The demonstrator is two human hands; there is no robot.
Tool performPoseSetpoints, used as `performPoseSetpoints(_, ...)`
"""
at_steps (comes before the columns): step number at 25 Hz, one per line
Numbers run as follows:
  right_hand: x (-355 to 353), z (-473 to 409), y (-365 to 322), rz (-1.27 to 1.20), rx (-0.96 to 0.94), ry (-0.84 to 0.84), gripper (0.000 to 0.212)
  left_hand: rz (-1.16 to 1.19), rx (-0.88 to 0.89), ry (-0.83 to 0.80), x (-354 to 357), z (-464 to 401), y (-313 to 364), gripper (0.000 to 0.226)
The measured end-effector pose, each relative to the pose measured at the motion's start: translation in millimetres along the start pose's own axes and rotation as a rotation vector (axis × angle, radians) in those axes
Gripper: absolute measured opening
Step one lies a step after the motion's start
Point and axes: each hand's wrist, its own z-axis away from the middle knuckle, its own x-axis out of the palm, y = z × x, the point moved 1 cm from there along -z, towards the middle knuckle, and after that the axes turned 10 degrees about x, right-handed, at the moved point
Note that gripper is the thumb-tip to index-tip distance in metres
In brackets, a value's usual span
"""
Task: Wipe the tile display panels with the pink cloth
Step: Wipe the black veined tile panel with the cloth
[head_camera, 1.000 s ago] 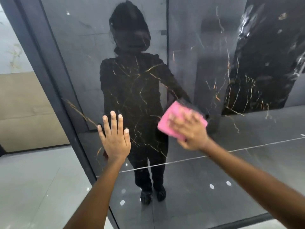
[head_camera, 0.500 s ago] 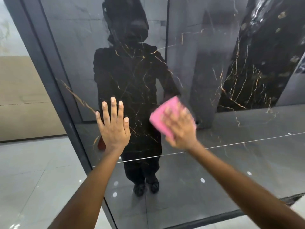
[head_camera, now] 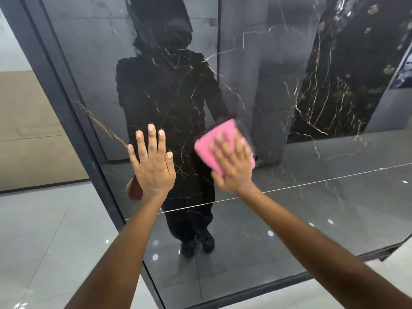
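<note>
A: How many hands are up, counting from nearest?

B: Two bare forearms reach forward from the bottom edge, each ending in one hand. The left hand [head_camera: 152,166] lies flat with all five fingers straight and slightly spread, palm against the glossy black tile display panel with thin gold veins [head_camera: 178,103].

A: And the right hand?

B: The right hand [head_camera: 234,162] is just beside the left one, level with it, fingers straight and spread, pressing one folded pink cloth [head_camera: 207,148] against the same panel. The cloth sticks out past the fingertips above and toward the left hand; the motion blur softens its far edge.

A: How many panels?

B: I can count one for certain, the one under both hands. It sits in one dark grey metal frame [head_camera: 73,112] that runs diagonally just outside the left hand. Beyond the hands, the panel mirrors one dark standing figure between them.

A: Anything farther out?

B: Left of the left hand, past the frame, is the pale grey polished tile floor [head_camera: 44,230], and beyond that one beige wall [head_camera: 26,130].
</note>
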Motion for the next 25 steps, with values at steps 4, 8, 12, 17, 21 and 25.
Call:
performPoseSetpoints(4, 4, 101, 27, 0.208, -0.659, -0.349, 0.090, 0.014, 0.009, 0.000, -2, -1, 1, 0.051)
performPoseSetpoints(8, -43, -9, 105, 0.094, -0.121, -0.078, 0.068, -0.002, -0.014, -0.013, -1, 0, 2, 0.051)
performPoseSetpoints(12, -38, -68, 68, -0.074, 0.251, 0.146, 0.074, 0.027, -0.038, -0.025, -6, -3, 4, 0.049)
performPoseSetpoints(17, -9, 73, 25, 0.205, -0.625, -0.358, 0.095, 0.310, -0.273, 0.060, -29, -24, 56, 0.051)
performPoseSetpoints(21, -58, 1, 151, 0.153, -0.262, -0.183, 0.077, 0.396, -0.065, 0.018, -27, -46, 106, 0.051)
performPoseSetpoints(25, -83, -59, 225, -0.095, 0.490, 0.174, 0.071, 0.271, -0.060, -0.062, 13, -40, 152, 0.061)
